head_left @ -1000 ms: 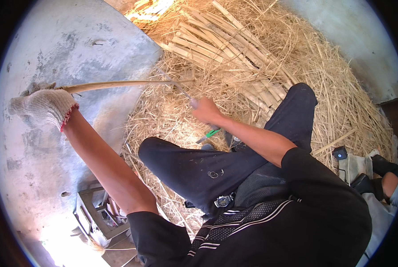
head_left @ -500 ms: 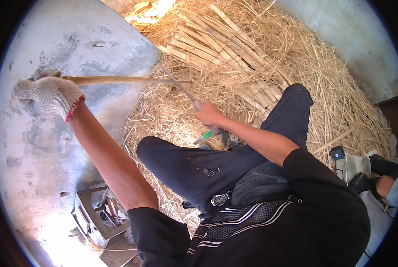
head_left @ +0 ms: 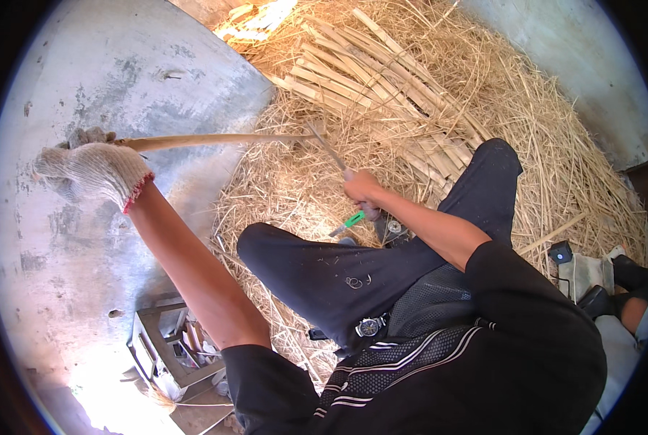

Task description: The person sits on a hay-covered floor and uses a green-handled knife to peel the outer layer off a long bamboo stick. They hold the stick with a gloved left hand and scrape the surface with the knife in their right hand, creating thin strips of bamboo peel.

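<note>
My left hand, in a white knitted glove with a red cuff, is closed around one end of a long bamboo strip. The strip stretches to the right from the glove. My bare right hand is wrapped around the handle of a knife. Its narrow blade points up and left and meets the strip near the free end. Just below the right hand, a green-handled cutter lies by my leg.
Straw-like shavings cover the ground. A pile of split bamboo strips rests on them. A grey wall panel rises at left. A wooden stool-like frame holds odds and ends at lower left. Another person's arm shows at far right.
The knife has slid right along the bamboo strip, toward its free end, with my right hand. My left hand keeps its grip. The whole view has shifted slightly.
</note>
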`<state>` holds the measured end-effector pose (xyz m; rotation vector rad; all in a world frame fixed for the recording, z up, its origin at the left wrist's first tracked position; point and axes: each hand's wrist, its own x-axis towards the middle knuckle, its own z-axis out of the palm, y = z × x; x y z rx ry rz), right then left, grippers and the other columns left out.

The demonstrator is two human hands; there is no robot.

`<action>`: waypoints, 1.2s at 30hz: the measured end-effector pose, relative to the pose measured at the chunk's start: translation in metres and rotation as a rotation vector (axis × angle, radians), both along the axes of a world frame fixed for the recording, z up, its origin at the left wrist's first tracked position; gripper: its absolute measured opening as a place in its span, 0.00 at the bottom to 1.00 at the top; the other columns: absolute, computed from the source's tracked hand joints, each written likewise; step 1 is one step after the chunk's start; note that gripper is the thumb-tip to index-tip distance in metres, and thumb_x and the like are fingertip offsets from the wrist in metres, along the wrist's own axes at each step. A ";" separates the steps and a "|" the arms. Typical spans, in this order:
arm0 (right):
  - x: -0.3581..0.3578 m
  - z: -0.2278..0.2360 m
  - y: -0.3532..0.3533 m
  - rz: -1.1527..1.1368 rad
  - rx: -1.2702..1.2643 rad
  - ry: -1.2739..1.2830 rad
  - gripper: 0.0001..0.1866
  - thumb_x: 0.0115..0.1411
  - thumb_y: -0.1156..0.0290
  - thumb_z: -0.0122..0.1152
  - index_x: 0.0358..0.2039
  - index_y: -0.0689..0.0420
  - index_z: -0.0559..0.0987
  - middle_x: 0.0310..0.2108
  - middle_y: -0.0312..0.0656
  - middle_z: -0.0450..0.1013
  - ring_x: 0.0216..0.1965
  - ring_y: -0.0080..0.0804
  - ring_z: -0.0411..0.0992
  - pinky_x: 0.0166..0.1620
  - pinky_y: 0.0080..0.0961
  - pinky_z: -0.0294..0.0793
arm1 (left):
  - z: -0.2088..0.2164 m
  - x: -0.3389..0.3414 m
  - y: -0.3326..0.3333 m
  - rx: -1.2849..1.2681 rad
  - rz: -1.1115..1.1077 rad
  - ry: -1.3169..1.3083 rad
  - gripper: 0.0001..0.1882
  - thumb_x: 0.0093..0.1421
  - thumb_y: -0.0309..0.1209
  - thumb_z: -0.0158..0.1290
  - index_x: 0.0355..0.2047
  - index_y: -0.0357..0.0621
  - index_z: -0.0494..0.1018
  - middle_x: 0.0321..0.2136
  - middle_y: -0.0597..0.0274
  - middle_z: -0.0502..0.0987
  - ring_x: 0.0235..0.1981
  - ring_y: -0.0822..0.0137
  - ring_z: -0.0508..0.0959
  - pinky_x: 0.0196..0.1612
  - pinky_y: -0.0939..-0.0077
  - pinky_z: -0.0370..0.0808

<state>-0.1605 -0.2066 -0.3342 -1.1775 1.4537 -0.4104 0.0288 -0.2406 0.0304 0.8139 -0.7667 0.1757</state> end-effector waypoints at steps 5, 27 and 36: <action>0.017 0.124 0.017 0.218 -0.247 -0.151 0.07 0.52 0.76 0.50 0.32 0.63 0.73 0.18 0.48 0.70 0.17 0.35 0.73 0.22 0.33 0.75 | -0.001 -0.009 0.007 0.038 -0.076 -0.025 0.20 0.66 0.48 0.44 0.35 0.41 0.60 0.23 0.57 0.69 0.18 0.67 0.68 0.21 0.70 0.63; 0.027 0.123 0.039 0.155 -0.203 -0.269 0.06 0.51 0.75 0.55 0.29 0.62 0.72 0.19 0.47 0.71 0.19 0.39 0.73 0.28 0.39 0.73 | 0.002 -0.026 0.014 0.116 -0.284 -0.123 0.32 0.65 0.65 0.30 0.17 0.54 0.49 0.11 0.70 0.49 0.10 0.75 0.50 0.13 0.79 0.49; 0.039 0.054 0.038 0.132 -0.394 -0.178 0.05 0.48 0.77 0.53 0.27 0.63 0.74 0.22 0.54 0.73 0.28 0.47 0.76 0.34 0.43 0.74 | 0.004 -0.020 0.013 0.111 -0.153 -0.055 0.32 0.66 0.64 0.28 0.16 0.54 0.48 0.10 0.70 0.49 0.10 0.74 0.50 0.15 0.76 0.48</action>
